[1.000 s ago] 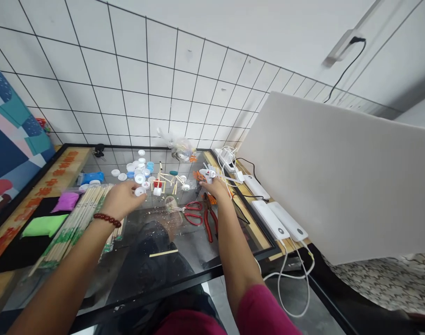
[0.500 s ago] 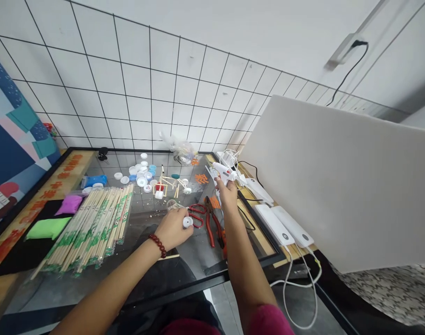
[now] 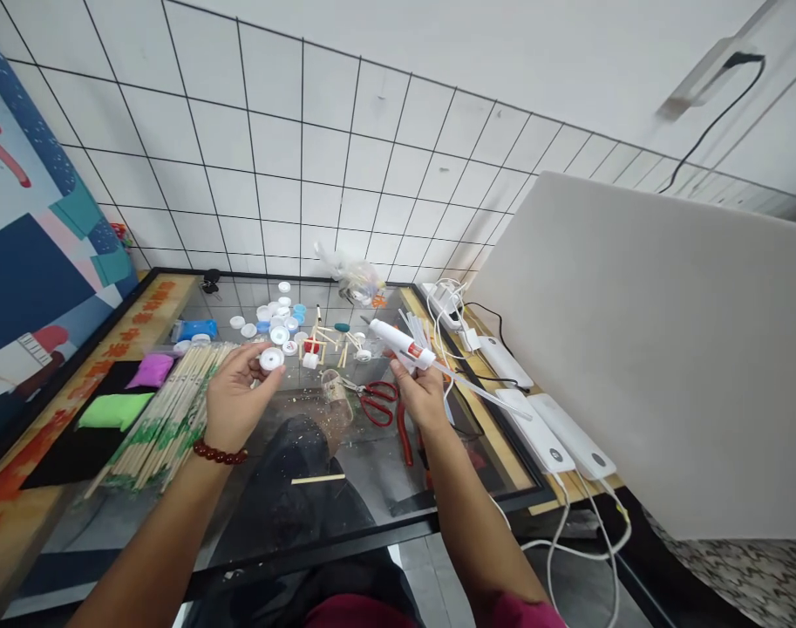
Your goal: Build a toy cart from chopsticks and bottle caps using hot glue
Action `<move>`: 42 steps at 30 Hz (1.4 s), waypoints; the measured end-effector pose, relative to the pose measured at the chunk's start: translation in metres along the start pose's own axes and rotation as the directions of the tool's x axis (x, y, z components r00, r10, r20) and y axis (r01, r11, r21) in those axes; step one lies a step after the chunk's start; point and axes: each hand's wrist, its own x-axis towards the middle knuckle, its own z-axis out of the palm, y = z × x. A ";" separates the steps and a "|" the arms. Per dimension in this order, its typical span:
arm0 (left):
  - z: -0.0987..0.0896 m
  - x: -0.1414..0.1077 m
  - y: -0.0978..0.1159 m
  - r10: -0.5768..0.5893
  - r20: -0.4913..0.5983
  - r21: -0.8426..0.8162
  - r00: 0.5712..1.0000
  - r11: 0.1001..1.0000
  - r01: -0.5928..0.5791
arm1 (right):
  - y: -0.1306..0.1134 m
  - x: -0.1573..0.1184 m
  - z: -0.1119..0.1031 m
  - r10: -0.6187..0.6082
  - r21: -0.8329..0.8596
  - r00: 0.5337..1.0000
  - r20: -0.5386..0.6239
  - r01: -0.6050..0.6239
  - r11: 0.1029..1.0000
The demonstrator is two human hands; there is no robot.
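"What is nearest?"

"A glass-topped table (image 3: 371, 467) with a black frame. Close to its near edge, around the middle, one pale wooden stick (image 3: 317, 479) lies flat."

"And the hands?"

"The left hand (image 3: 236, 397), with a dark red bead bracelet (image 3: 220, 453) at its wrist, is partly curled. Its thumb and fingers pinch a round white cap (image 3: 271, 358), raised above the table. The right hand (image 3: 422, 394) is closed around the grip of a white glue gun (image 3: 401, 343). The gun's nozzle points far and left; a clear rod (image 3: 486, 394) runs from its back toward the near right."

"What sits around them?"

"Beside the left forearm, a bundle of bagged wooden chopsticks (image 3: 159, 419). Left of that, a green packet (image 3: 113, 412) and, slightly farther, a purple packet (image 3: 151, 370). Between the hands, red-handled scissors (image 3: 379, 404); just right of these, a red plier handle (image 3: 404, 433), partly hidden by the right arm."

"And farther off?"

"A small construction of sticks (image 3: 315, 345) stands between the hands, beyond the scissors. To its left are loose white and blue caps (image 3: 279, 335), and farther left a blue packet (image 3: 198, 330). Near the far edge sits a clear plastic bag (image 3: 357, 283), in front of a white wall (image 3: 273, 144) with black grid lines."
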 end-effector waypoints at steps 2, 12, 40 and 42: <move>-0.001 0.001 0.005 -0.010 -0.047 -0.095 0.999 0.996 0.006 | -0.001 0.001 -0.002 -0.007 0.007 0.998 -0.064 0.007 1.000; -0.005 0.013 0.002 -0.212 -0.036 -0.441 0.977 0.880 0.175 | 0.001 0.004 -0.007 -0.022 -0.003 0.993 -0.115 0.022 1.000; -0.005 0.014 0.000 -0.373 0.122 -0.660 0.920 0.662 0.355 | 0.000 -0.013 0.014 -0.012 0.053 0.998 0.053 0.009 0.999; -0.003 0.012 -0.001 -0.375 0.154 -0.640 0.914 0.667 0.381 | 0.001 -0.016 0.017 -0.003 0.056 0.995 0.101 -0.003 0.998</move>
